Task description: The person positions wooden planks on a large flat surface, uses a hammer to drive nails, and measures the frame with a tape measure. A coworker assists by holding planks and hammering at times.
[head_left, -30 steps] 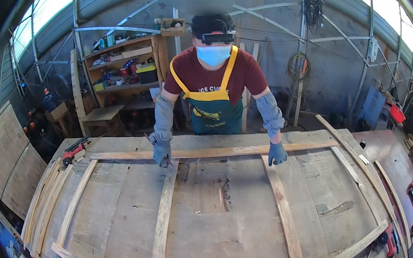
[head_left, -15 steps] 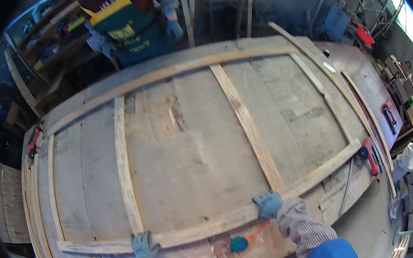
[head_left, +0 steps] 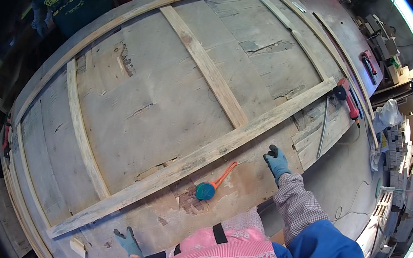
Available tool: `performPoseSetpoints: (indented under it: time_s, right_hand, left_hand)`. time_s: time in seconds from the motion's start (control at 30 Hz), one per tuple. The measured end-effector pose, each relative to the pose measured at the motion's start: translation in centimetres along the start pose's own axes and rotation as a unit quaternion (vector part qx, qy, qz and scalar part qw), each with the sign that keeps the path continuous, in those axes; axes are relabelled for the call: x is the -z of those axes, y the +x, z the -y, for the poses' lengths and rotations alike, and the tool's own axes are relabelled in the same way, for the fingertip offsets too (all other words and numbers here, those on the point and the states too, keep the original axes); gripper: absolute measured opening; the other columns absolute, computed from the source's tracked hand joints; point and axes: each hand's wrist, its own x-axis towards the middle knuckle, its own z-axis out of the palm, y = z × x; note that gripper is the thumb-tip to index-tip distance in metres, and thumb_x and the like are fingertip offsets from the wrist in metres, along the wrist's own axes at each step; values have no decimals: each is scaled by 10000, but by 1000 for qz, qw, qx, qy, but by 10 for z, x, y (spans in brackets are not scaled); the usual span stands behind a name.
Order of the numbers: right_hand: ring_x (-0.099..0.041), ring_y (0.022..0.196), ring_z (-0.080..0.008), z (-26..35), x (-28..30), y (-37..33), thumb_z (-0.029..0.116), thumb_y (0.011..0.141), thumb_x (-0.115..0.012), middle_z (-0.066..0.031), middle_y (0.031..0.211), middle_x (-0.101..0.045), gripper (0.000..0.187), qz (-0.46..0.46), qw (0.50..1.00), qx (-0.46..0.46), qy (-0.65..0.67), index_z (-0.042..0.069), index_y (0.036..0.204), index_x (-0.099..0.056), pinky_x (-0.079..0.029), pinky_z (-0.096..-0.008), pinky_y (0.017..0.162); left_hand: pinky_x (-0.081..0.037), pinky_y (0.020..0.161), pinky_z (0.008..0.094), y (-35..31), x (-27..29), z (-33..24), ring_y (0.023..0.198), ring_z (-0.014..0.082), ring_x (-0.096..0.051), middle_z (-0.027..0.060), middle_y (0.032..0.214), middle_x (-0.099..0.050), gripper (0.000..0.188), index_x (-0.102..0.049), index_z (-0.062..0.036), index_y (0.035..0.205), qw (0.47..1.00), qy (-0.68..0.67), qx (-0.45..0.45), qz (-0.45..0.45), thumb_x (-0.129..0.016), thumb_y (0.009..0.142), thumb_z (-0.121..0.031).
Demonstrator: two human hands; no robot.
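A large wooden frame of pale slats lies flat on a worn wooden worktable. Its near rail runs from lower left to upper right, with crosspieces such as the middle slat and the left slat meeting it. My left hand, in a blue-grey glove, is open over the table's near edge, apart from the rail. My gloved right hand is open too, just nearer than the rail and off it. Between the hands lies a round teal thing with an orange strap, perhaps a tape measure.
A red-and-black power tool lies by the frame's right corner; another red tool sits farther right. A small wood block is near the left corner. Across the table stands a person in a green apron. Stacked wood pieces are at right.
Both hands have come off the near rail and drawn back toward me. My view has shifted lower and rightward, showing more of my apron. The frame looks unchanged.
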Motion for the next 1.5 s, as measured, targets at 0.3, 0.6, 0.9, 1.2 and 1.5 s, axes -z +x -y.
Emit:
performPoseSetpoints:
  time_s: [0.3, 0.6, 0.9, 1.2, 1.5]
  right_hand:
    - [-582, 857, -240, 67, -36, 67, 371, 810, -681, -134, 1047, -575, 597, -16, 955, -139, 262, 87, 1271, -429, -504, -390, 682]
    - [-599, 821, -257, 32, -92, 78, 295, 780, -718, -144, 924, -645, 415, -133, 987, -63, 59, -17, 1015, -579, -486, -370, 736]
    - [-580, 940, -246, 75, -121, 16, 248, 758, -756, -154, 1040, -623, 501, -32, 979, -68, 187, -40, 1089, -516, -470, -345, 820]
    - [-497, 660, -148, 25, -107, 39, 234, 700, -801, -40, 770, -563, 386, -67, 980, -47, 179, -7, 898, -574, -444, -300, 589]
    - [-542, 649, -164, 23, -61, 102, 247, 763, -751, -29, 796, -575, 317, -70, 977, -97, 177, 91, 957, -554, -476, -300, 534]
  left_hand:
    - [-281, 1056, 497, 19, -26, -92, 1291, 382, -316, 242, 1397, -334, 928, -279, -42, 1414, 786, 497, -364, 61, -696, 705, -473]
    - [-242, 1072, 482, 70, -66, -106, 1275, 368, -316, 170, 1309, -437, 886, -370, -62, 1346, 717, 563, -402, 83, -760, 601, -342]
    - [-248, 1068, 483, 120, -46, -104, 1249, 369, -338, 163, 1251, -472, 834, -410, -57, 1291, 736, 572, -353, 78, -767, 585, -321]
    - [-243, 1071, 472, 106, -40, -107, 1188, 352, -382, 125, 1186, -495, 774, -471, -89, 1207, 783, 485, -382, 75, -800, 527, -256]
    - [-220, 1093, 505, 77, -65, -140, 1159, 269, -422, 105, 1201, -492, 806, -475, -83, 1224, 752, 449, -459, 147, -826, 519, -253]
